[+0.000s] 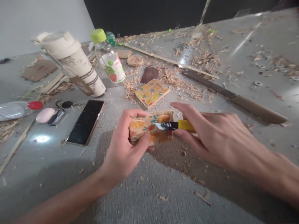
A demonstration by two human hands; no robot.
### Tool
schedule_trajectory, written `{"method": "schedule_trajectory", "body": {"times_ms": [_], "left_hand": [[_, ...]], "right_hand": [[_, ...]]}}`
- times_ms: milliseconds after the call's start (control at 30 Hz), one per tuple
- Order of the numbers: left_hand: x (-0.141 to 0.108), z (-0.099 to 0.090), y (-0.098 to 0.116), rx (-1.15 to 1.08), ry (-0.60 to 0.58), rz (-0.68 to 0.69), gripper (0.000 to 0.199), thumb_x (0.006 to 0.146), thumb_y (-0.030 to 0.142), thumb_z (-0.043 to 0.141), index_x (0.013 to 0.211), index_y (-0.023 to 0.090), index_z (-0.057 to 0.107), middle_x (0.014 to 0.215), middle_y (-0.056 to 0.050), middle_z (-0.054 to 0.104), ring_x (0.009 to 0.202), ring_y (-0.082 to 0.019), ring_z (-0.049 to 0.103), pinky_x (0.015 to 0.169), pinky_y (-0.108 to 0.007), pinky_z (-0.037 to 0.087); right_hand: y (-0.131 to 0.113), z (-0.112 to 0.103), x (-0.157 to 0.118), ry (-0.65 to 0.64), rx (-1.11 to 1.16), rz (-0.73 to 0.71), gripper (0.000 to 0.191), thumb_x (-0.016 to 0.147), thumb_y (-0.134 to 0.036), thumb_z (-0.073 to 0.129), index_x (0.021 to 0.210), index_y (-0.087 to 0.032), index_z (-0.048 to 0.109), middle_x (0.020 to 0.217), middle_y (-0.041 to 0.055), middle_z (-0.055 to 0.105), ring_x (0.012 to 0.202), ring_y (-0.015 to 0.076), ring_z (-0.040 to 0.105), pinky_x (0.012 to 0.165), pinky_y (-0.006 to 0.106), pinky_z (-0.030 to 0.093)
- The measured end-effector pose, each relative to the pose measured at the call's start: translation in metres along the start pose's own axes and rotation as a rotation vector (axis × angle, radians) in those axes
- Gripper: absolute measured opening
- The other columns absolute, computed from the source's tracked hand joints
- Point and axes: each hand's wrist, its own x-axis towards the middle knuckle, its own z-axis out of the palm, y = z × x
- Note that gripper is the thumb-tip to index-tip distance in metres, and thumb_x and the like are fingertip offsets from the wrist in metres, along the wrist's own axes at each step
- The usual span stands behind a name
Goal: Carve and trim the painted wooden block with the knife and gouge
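Note:
My left hand [127, 143] is closed around a small tan rectangular piece [139, 127] printed with yellow fruit and green leaves, thumb across its front. Whether it is paper, fabric or something stiffer I cannot tell. In my right hand [210, 133] is a utility knife [185, 125] with a yellow handle. Its blade points left, over the face of the printed piece; whether it touches the surface is unclear. Just beyond my hands, a second flat piece [153, 92] with the same kind of print lies on the table, and a dark brown scrap [149, 74] is behind it.
Left of my hands lies a phone [86, 122]. Behind it stand a white travel cup [77, 65] and a bottle with a green cap [109, 59]. A large handled blade [233, 96] lies at right. Wood shavings [179, 79] and a long thin strip [168, 60] cover the back.

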Motion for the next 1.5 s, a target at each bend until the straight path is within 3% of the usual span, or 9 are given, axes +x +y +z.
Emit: {"method": "schedule_trajectory", "body": {"times_ms": [133,200,367,467,667,867,1200,1500], "left_hand": [[-0.003,-0.002,-0.01,0.002,0.029,0.004,0.044,0.103,0.034,0.071,0.136,0.033,0.042,0.098,0.005,0.068,0.054,-0.011,0.069,0.043,-0.027,0.064],[-0.004,-0.002,-0.011,0.048,0.046,0.025,0.042,0.103,0.036,0.07,0.134,0.033,0.042,0.095,0.006,0.067,0.048,-0.008,0.063,0.041,-0.026,0.058],[-0.007,0.005,-0.004,0.207,0.128,0.103,0.048,0.099,0.045,0.076,0.131,0.033,0.042,0.106,0.002,0.075,0.071,-0.016,0.077,0.054,-0.032,0.064],[-0.005,0.01,-0.004,0.265,0.143,0.151,0.051,0.101,0.051,0.078,0.132,0.033,0.042,0.103,0.003,0.077,0.074,-0.019,0.081,0.057,-0.032,0.066],[0.0,0.014,-0.005,-0.003,0.314,0.242,0.055,0.077,0.02,0.102,0.116,0.028,0.063,0.094,0.008,0.079,0.068,-0.013,0.083,0.06,-0.02,0.069],[-0.001,0.016,0.0,-0.061,0.364,0.21,0.062,0.068,0.01,0.106,0.111,0.028,0.066,0.09,0.012,0.081,0.065,-0.01,0.084,0.061,-0.015,0.068],[-0.003,0.019,0.007,-0.174,0.322,0.097,0.064,0.068,0.004,0.108,0.108,0.03,0.065,0.086,0.013,0.085,0.067,-0.013,0.087,0.061,-0.016,0.07],[-0.003,0.02,0.009,-0.172,0.327,0.021,0.063,0.069,0.006,0.107,0.108,0.031,0.065,0.081,0.013,0.085,0.067,-0.017,0.088,0.06,-0.02,0.072]], "right_hand": [[-0.005,0.012,-0.002,-0.001,-0.024,-0.081,0.053,0.123,-0.049,0.041,0.155,-0.012,0.063,0.075,0.0077,0.078,0.047,0.0221,0.06,0.049,0.039,0.031],[-0.008,0.014,-0.001,-0.016,0.003,-0.097,0.052,0.124,-0.048,0.042,0.153,-0.01,0.062,0.079,0.0087,0.081,0.048,0.0226,0.064,0.049,0.039,0.036],[-0.01,0.012,-0.002,-0.028,0.054,-0.123,0.045,0.124,-0.043,0.043,0.151,-0.012,0.061,0.092,0.0122,0.087,0.056,0.0236,0.072,0.05,0.04,0.041],[-0.011,0.011,-0.003,-0.015,0.068,-0.132,0.041,0.124,-0.042,0.043,0.15,-0.014,0.059,0.092,0.0102,0.086,0.058,0.0228,0.073,0.051,0.039,0.042],[-0.021,0.011,-0.004,0.011,-0.047,-0.141,0.041,0.127,-0.036,0.037,0.148,-0.008,0.057,0.098,0.01,0.088,0.063,0.021,0.078,0.05,0.036,0.044],[-0.028,0.006,-0.005,0.054,-0.086,-0.13,0.044,0.127,-0.035,0.037,0.149,-0.004,0.06,0.099,0.0113,0.088,0.064,0.0219,0.08,0.048,0.038,0.045],[-0.032,0.008,-0.011,0.039,-0.114,-0.091,0.044,0.125,-0.032,0.04,0.151,-0.004,0.063,0.108,0.0124,0.091,0.072,0.0242,0.085,0.049,0.04,0.045],[-0.04,0.005,-0.01,0.061,-0.139,-0.081,0.041,0.124,-0.028,0.043,0.143,-0.002,0.068,0.088,0.0079,0.085,0.062,0.0234,0.078,0.048,0.041,0.04]]}}
